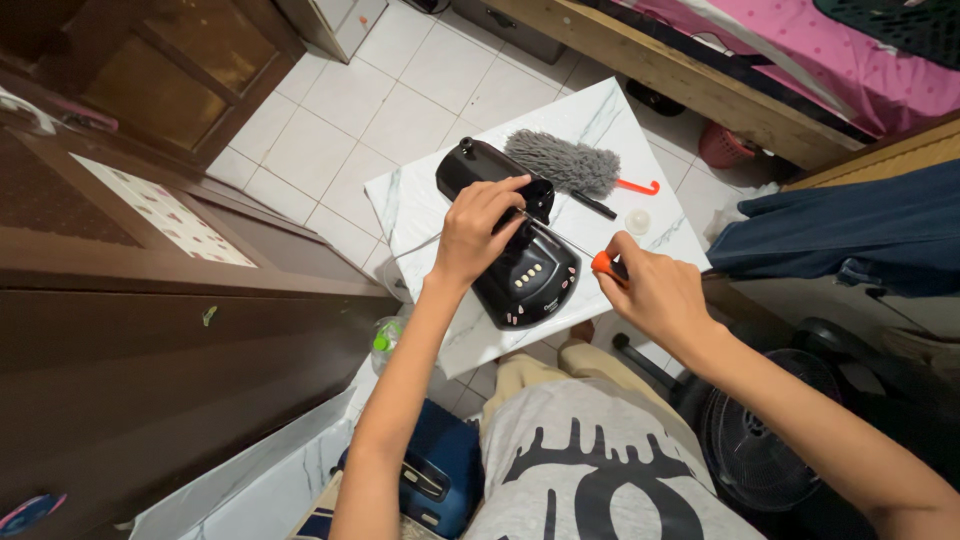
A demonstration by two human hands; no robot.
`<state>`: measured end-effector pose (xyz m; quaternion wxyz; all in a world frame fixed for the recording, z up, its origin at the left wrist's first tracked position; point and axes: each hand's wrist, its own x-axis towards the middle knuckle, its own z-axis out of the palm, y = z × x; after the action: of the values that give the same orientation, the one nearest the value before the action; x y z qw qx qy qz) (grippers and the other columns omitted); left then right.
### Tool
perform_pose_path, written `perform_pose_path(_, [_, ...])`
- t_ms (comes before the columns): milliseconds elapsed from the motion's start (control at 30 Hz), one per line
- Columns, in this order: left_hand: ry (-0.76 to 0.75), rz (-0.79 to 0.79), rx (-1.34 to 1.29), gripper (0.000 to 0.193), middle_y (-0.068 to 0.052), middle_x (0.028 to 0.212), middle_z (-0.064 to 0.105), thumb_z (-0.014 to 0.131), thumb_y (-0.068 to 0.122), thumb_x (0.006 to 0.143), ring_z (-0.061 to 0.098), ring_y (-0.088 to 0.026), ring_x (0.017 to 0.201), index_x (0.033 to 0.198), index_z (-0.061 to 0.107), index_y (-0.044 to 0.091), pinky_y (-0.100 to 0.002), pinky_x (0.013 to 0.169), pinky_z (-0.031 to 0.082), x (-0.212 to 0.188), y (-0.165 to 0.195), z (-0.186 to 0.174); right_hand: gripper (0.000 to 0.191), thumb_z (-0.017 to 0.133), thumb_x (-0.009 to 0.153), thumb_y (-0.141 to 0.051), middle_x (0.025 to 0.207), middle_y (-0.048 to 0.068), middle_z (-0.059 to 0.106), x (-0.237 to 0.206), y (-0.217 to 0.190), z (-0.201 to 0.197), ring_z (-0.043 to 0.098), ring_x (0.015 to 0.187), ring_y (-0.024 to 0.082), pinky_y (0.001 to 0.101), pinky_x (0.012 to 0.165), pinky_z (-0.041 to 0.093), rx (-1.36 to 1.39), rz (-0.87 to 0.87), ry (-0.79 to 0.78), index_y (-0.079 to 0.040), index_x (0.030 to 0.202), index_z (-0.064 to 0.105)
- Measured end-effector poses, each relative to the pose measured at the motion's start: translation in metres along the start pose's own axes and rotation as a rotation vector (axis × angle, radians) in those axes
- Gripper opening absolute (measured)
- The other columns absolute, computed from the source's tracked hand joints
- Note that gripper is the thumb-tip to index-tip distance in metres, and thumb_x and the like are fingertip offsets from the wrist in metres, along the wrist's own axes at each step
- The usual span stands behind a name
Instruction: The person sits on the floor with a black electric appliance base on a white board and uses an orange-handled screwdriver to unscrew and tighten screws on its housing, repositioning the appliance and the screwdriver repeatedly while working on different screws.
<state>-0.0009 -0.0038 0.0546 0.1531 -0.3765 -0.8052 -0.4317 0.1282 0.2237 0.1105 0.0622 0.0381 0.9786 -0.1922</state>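
Right hand [645,290] gripping orange-handled screwdriver [601,263], grey duster [565,163] behind black appliance [515,250]

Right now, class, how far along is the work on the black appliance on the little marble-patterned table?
Done: the black appliance lies on the marble-patterned table, its housing apparently closed. In hand: the left hand steadies it while the right hand drives an orange-handled screwdriver toward it. Left: no removed parts or screws show clearly, so opening seems barely begun. The grey duster lies untouched.
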Motion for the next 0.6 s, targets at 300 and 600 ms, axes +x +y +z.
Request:
perform_pose_path(300, [-0.023,0.084,0.075,0.015,-0.002,0.129,0.07,0.081,0.006,0.083,0.066,-0.024,0.105,0.094,0.071,0.006,-0.038,0.09,0.054,0.0,-0.006,0.001,0.027,0.056,0.098,-0.03,0.069,0.012,0.066,0.012,0.011,-0.01,0.064,0.063,0.024,0.0377,0.063,0.051,0.468,0.169,-0.305,-0.009,0.098,0.071])
perform_pose_path(600, [0.063,0.109,0.204,0.019,-0.002,0.129,0.07,0.082,0.005,0.079,0.068,-0.022,0.107,0.09,0.067,0.007,-0.038,0.088,0.052,-0.003,0.0,0.01,0.03,0.068,0.089,-0.022,0.082,0.011,0.077,0.004,0.002,-0.003,0.07,0.064,0.018,0.034,0.061,0.052,0.475,0.08,-0.225,-0.006,0.103,0.047])
